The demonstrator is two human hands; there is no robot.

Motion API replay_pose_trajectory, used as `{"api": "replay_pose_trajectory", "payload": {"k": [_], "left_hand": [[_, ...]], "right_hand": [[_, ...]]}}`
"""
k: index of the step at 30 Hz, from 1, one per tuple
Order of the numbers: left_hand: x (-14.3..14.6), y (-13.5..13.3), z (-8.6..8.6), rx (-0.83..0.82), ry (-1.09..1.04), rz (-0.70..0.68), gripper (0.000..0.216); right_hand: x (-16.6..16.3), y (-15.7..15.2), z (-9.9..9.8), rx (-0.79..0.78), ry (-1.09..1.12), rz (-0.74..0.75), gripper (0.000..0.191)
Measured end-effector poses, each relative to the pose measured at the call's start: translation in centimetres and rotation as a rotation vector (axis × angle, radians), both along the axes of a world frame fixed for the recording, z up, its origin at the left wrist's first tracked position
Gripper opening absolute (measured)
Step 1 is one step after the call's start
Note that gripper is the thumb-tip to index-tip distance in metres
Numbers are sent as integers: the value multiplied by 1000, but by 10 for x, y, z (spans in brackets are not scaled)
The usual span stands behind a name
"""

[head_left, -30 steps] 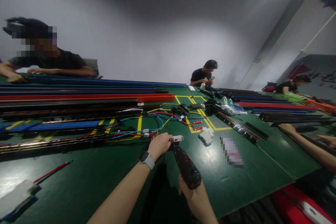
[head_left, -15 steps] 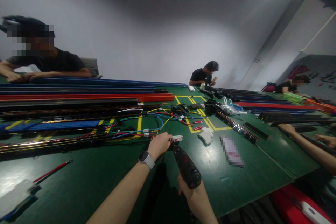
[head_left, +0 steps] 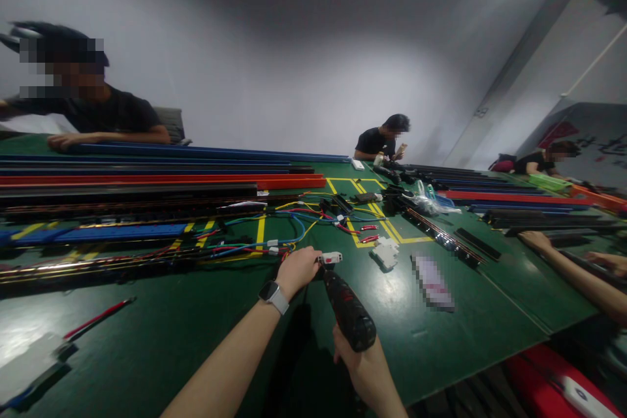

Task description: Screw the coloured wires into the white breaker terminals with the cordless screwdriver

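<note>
My left hand, with a watch on its wrist, is closed on a small white electrical part, which looks like a circuit breaker. Wires run up to that hand from the left. In my right hand is a black power screwdriver, its front end pointed at the white part. The tool's body hides where its tip meets the part, and most of my right fingers are hidden behind it. Past the part lie another white block and two small red pieces.
Long blue, red and black rails cover the left of the green table. A white block with red and black leads lies near left. A blurred flat item lies right. Co-workers sit across; another person's arm reaches in at right.
Both my hands, the screwdriver and the white part stay almost in place. The co-worker at the left has moved one arm outward to the left.
</note>
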State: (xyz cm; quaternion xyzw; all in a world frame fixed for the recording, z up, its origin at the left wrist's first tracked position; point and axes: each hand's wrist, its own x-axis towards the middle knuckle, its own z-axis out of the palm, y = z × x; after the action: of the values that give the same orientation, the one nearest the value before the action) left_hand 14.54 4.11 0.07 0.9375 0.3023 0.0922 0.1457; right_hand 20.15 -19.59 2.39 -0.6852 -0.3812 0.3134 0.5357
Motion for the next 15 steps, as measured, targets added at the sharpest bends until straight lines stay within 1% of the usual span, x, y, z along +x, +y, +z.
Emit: {"api": "replay_pose_trajectory", "payload": {"k": [5, 15], "left_hand": [[0, 0, 0, 4, 3, 5, 31], [1, 0, -1, 8, 15, 8, 31]], "right_hand": [[-1, 0, 2, -20, 1, -8, 39], [1, -1, 3, -45, -42, 11, 46]]}}
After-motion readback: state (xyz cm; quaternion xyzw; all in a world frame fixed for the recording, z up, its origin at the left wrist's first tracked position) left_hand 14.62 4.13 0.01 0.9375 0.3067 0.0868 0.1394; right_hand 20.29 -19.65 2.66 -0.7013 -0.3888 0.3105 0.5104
